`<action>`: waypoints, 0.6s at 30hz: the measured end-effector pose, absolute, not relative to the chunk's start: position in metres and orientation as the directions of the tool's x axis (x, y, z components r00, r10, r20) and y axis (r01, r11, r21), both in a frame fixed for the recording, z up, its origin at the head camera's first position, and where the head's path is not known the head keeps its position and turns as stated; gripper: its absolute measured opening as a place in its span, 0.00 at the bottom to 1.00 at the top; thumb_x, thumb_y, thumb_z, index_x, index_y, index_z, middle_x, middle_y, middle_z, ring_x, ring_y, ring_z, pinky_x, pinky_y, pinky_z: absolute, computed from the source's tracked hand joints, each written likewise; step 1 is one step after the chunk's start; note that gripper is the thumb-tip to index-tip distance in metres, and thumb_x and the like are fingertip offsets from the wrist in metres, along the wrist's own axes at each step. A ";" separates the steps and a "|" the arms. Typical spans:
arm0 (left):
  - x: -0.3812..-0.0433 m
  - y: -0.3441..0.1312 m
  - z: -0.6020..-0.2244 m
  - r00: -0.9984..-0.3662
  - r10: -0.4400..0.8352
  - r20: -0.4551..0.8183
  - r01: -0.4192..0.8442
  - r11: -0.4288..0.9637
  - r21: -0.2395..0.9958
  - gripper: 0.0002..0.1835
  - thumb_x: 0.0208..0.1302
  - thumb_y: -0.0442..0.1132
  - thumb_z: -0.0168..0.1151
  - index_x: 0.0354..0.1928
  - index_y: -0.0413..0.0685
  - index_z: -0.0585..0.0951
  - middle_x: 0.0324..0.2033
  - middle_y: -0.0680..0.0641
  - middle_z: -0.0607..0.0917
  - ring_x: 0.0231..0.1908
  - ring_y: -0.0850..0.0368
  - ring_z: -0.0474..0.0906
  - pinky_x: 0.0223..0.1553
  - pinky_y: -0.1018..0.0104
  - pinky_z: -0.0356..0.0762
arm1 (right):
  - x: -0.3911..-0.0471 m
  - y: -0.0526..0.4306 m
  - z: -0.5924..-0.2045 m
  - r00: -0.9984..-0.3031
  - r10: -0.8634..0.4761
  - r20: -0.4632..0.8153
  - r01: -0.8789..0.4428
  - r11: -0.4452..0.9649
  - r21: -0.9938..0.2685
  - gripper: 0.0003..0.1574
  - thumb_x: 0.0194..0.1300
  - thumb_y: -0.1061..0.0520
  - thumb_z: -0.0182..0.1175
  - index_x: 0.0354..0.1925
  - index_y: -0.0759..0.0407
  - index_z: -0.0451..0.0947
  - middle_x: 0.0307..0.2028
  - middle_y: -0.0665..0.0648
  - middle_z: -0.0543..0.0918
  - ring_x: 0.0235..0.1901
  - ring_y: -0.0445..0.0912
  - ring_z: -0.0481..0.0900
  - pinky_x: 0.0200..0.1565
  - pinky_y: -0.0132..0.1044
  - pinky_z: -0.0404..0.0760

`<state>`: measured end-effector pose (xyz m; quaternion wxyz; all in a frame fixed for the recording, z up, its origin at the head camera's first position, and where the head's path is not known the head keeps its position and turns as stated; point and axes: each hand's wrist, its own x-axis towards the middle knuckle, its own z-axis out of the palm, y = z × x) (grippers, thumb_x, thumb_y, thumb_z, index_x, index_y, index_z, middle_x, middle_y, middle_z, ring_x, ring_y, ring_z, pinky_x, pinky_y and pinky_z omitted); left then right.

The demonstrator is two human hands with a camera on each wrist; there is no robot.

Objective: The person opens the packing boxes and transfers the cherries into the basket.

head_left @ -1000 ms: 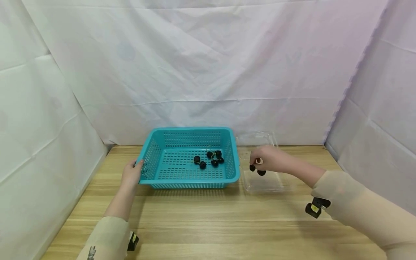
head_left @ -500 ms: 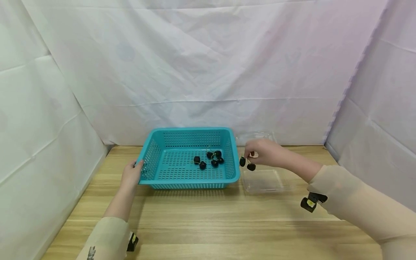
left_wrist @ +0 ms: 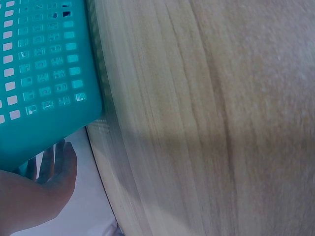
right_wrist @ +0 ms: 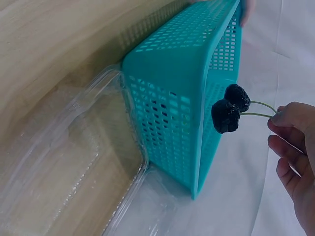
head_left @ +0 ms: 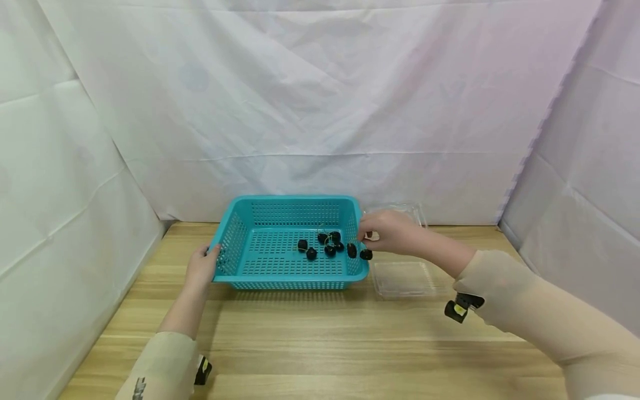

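Note:
A turquoise perforated plastic basket stands on the table with several dark cherries lying in its right half. My left hand grips the basket's left rim, the thumb over the edge; in the left wrist view its fingers curl up beneath the basket's corner. Between thumb and fingertips my right hand pinches the green stems of a pair of dark cherries. The pair hangs at the basket's right rim, overlapping it in the head view.
Right of the basket lies a clear plastic clamshell box, its lid folded back toward the curtain. White cloth encloses the back and both sides of the wooden table. Each sleeve carries a small black device.
My right hand has moved left with the cherry pair, from over the clear box to the basket's right rim. The left hand keeps its grip on the basket.

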<state>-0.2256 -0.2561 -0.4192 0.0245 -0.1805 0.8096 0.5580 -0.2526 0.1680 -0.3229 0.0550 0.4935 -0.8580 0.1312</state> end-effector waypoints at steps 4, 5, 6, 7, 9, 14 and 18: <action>-0.225 -0.256 -0.419 -0.935 -0.256 -0.245 -0.318 0.308 0.897 0.32 0.78 0.51 0.37 0.72 0.34 0.57 0.66 0.32 0.64 0.62 0.41 0.64 0.59 0.47 0.69 | -0.255 0.160 -0.322 -0.493 -0.843 0.216 -0.868 0.459 -0.189 0.09 0.56 0.69 0.64 0.30 0.55 0.82 0.30 0.47 0.80 0.30 0.43 0.74 0.32 0.33 0.76; -0.225 -0.256 -0.419 -0.936 -0.253 -0.244 -0.318 0.310 0.896 0.33 0.78 0.52 0.37 0.73 0.34 0.57 0.67 0.31 0.64 0.62 0.41 0.64 0.59 0.47 0.69 | -0.255 0.158 -0.321 -0.489 -0.845 0.216 -0.870 0.454 -0.193 0.09 0.56 0.69 0.64 0.30 0.55 0.82 0.30 0.47 0.80 0.30 0.42 0.74 0.32 0.33 0.76; -0.224 -0.256 -0.418 -0.936 -0.252 -0.245 -0.318 0.309 0.896 0.33 0.78 0.52 0.37 0.72 0.33 0.57 0.67 0.31 0.64 0.62 0.40 0.64 0.60 0.46 0.68 | -0.256 0.157 -0.321 -0.487 -0.846 0.215 -0.871 0.452 -0.195 0.10 0.57 0.69 0.64 0.30 0.54 0.82 0.30 0.46 0.79 0.29 0.41 0.74 0.32 0.33 0.76; -0.224 -0.256 -0.418 -0.937 -0.251 -0.244 -0.317 0.310 0.896 0.33 0.78 0.52 0.37 0.73 0.33 0.57 0.67 0.31 0.63 0.63 0.40 0.63 0.60 0.46 0.68 | -0.256 0.155 -0.321 -0.486 -0.848 0.213 -0.871 0.450 -0.196 0.10 0.57 0.69 0.64 0.29 0.53 0.82 0.30 0.46 0.79 0.29 0.41 0.73 0.32 0.33 0.76; -0.224 -0.257 -0.418 -0.937 -0.250 -0.243 -0.315 0.314 0.896 0.33 0.78 0.52 0.37 0.72 0.33 0.57 0.67 0.30 0.63 0.63 0.40 0.63 0.60 0.45 0.68 | -0.257 0.152 -0.321 -0.487 -0.848 0.209 -0.871 0.454 -0.187 0.11 0.58 0.68 0.64 0.29 0.51 0.81 0.30 0.44 0.78 0.29 0.39 0.72 0.31 0.32 0.75; -0.225 -0.257 -0.419 -0.936 -0.251 -0.245 -0.318 0.308 0.897 0.33 0.78 0.52 0.37 0.72 0.33 0.57 0.67 0.31 0.63 0.62 0.40 0.63 0.60 0.45 0.68 | -0.257 0.144 -0.321 -0.478 -0.859 0.185 -0.877 0.453 -0.164 0.10 0.60 0.65 0.64 0.30 0.50 0.81 0.31 0.44 0.78 0.29 0.40 0.73 0.31 0.31 0.74; -0.225 -0.257 -0.420 -0.934 -0.251 -0.253 -0.324 0.302 0.897 0.33 0.78 0.52 0.37 0.72 0.33 0.57 0.67 0.31 0.63 0.62 0.41 0.63 0.60 0.46 0.68 | -0.259 0.137 -0.322 -0.456 -0.874 0.168 -0.888 0.434 -0.154 0.08 0.61 0.65 0.64 0.32 0.52 0.83 0.32 0.46 0.79 0.30 0.41 0.75 0.31 0.30 0.75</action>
